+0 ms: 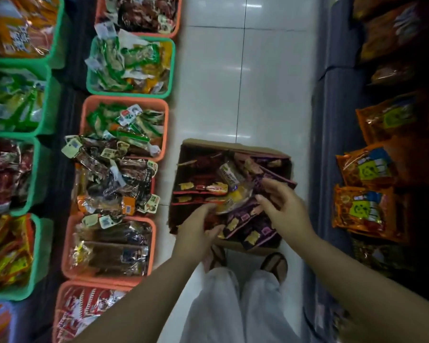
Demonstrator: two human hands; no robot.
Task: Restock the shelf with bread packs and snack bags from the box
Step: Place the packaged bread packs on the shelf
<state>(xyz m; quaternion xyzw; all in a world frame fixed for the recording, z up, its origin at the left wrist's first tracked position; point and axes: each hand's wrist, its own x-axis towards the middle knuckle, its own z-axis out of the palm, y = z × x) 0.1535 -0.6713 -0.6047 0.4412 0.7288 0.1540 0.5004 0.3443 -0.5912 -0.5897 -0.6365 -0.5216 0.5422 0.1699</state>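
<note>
At frame centre, a cardboard box of snack bags is sitting on the white floor. The left hand is gripping a clear bread pack inside it. The right hand is hovering beside it, fingers relaxed, holding nothing.

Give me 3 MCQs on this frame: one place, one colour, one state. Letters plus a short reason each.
1. Where does the cardboard box stand?
A. on the white tiled floor, in front of the person's feet
B. on a shelf to the right
C. inside a green basket

2. What colour are the packs at the box's near right?
A. green
B. purple
C. white

3. What are the hands doing?
A. both resting on the floor
B. both down in the box at a clear yellow pack
C. both lifting a basket

Answers: 1 A, the white tiled floor shows round the box. 2 B, the purple packs lie there. 3 B, the left hand touches the clear yellow pack; the right hand reaches at it with fingers spread.
</note>
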